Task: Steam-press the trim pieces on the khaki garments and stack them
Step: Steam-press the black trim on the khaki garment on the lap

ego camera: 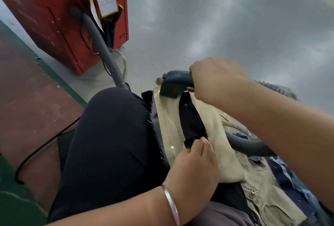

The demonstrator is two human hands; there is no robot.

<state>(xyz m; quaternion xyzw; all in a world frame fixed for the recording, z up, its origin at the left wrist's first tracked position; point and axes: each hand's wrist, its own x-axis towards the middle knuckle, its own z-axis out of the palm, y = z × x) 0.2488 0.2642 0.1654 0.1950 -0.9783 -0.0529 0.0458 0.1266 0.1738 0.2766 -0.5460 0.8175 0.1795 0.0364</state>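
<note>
The khaki garment (207, 135) lies across the person's lap. The right hand (215, 79) grips the steamer head (173, 85) on the dark trim strip (191, 119)'s far end; the left hand (195, 160) pinches its near end. Pressing is underway; next likely a stroke toward the pinched end.

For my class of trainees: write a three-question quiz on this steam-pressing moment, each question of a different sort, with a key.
1. True or false: the right hand grips the steam iron.
2. Which end of the dark trim strip do the left hand fingers pinch? A. near end B. far end C. neither
3. Fill in: the trim strip lies on a ____-coloured garment.

Key: 1 true; 2 A; 3 khaki.
</note>
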